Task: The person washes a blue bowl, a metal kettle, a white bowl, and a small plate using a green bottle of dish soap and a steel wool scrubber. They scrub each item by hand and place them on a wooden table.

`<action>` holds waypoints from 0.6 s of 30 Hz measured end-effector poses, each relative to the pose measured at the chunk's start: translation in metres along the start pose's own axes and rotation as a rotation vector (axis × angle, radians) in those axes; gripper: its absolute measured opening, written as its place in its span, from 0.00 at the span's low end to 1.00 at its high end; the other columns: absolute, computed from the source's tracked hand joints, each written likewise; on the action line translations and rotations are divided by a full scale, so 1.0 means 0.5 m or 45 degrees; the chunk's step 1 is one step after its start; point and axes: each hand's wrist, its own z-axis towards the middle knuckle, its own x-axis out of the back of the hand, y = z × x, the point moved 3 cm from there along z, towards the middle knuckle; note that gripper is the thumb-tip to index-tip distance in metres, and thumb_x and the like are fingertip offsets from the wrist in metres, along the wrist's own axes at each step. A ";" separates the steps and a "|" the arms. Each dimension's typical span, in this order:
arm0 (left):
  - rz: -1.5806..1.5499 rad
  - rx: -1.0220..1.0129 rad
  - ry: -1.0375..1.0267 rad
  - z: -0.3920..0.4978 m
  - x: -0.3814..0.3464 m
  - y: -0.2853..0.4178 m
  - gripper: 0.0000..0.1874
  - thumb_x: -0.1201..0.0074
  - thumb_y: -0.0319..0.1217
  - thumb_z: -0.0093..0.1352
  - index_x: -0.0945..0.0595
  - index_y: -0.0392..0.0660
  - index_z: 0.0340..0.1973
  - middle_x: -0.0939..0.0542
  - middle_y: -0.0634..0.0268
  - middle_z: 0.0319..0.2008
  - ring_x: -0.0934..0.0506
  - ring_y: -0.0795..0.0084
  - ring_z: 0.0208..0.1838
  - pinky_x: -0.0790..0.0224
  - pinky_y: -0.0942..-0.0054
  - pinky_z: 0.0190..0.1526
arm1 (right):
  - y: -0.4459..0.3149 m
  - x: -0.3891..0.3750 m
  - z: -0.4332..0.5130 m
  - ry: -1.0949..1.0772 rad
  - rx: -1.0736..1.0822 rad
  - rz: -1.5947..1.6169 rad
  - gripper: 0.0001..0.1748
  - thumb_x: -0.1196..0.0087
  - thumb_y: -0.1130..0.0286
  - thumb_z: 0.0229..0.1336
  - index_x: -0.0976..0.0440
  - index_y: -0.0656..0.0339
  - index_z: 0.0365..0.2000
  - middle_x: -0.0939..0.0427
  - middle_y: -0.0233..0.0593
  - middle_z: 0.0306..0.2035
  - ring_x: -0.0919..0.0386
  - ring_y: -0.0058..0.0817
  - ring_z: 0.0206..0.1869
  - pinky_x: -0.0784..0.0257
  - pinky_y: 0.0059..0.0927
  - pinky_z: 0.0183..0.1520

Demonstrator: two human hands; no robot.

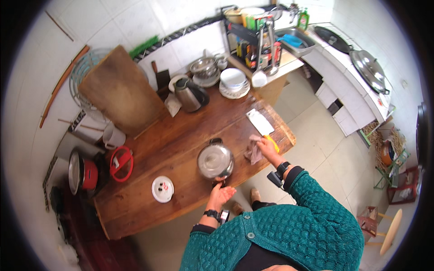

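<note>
A shiny stainless steel pot (215, 160) with two black side handles is on the wooden table (183, 142). It looks bottom up, though I cannot be sure. My left hand (221, 196) is palm up at the table's front edge, fingers apart, just below the pot's near handle; whether it touches the handle is unclear. Bunched in the fingers of my right hand (267, 148) is a mauve cloth (253, 150), which rests on the tabletop. Right beside that hand lies a cleaver with a wide blade (260, 122) and a yellow handle (272, 143).
Left of the pot is a small white plate (162, 189) holding dark bits. A large cutting board (120, 91), a kettle (190, 95) and stacked bowls (233, 78) line the back. A red pot (89, 174) and a red ring-shaped object (122, 164) are at the left.
</note>
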 end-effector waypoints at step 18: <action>0.399 -0.116 -0.262 -0.141 -0.081 -0.001 0.23 0.61 0.42 0.78 0.26 0.29 0.48 0.20 0.34 0.46 0.20 0.36 0.50 0.22 0.46 0.52 | -0.025 0.030 -0.087 -0.399 -0.287 0.101 0.15 0.43 0.63 0.61 0.18 0.64 0.41 0.17 0.36 0.30 0.17 0.25 0.32 0.21 0.28 0.36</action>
